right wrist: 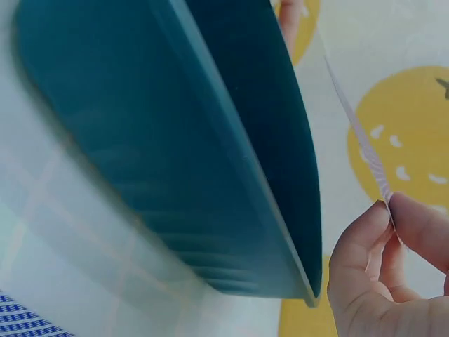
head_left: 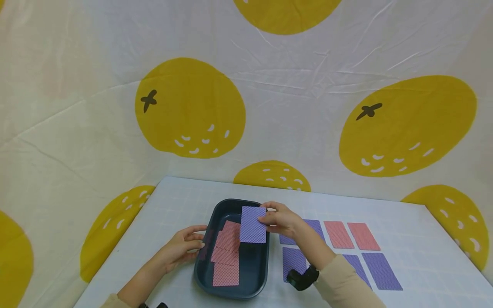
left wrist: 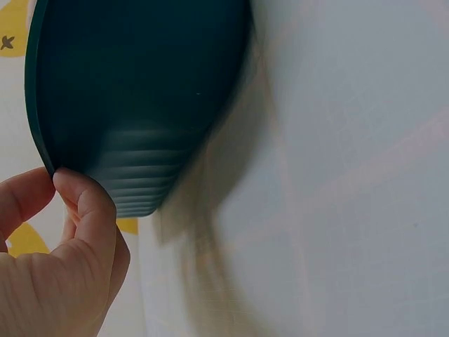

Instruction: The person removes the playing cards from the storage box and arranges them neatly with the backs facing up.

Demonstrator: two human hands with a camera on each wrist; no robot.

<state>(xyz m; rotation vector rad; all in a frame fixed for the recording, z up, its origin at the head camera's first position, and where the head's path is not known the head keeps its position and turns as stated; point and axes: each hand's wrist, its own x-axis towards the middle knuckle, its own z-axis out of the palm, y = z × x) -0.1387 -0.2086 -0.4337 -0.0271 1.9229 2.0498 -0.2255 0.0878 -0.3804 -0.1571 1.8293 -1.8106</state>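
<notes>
My right hand (head_left: 283, 220) pinches a blue-backed playing card (head_left: 252, 226) by its right edge, above the right side of a dark blue-green plastic tray (head_left: 204, 273). Seen from the right wrist, the card (right wrist: 358, 130) is nearly edge-on between thumb and fingers (right wrist: 361, 242), above the tray's rim. Several red-backed cards (head_left: 226, 273) lie overlapping inside the tray, backs up. At the tray's left side, my left hand (head_left: 181, 248) pinches the rim, with thumb and fingertips meeting on it in the left wrist view (left wrist: 77, 246).
Right of the tray, more cards lie face down in two rows: red ones (head_left: 339, 234) at the back, blue ones (head_left: 382, 271) in front and beside the tray. My right forearm covers part of them. A white table (head_left: 181, 192) meets a fruit-printed cloth (head_left: 285, 128) behind.
</notes>
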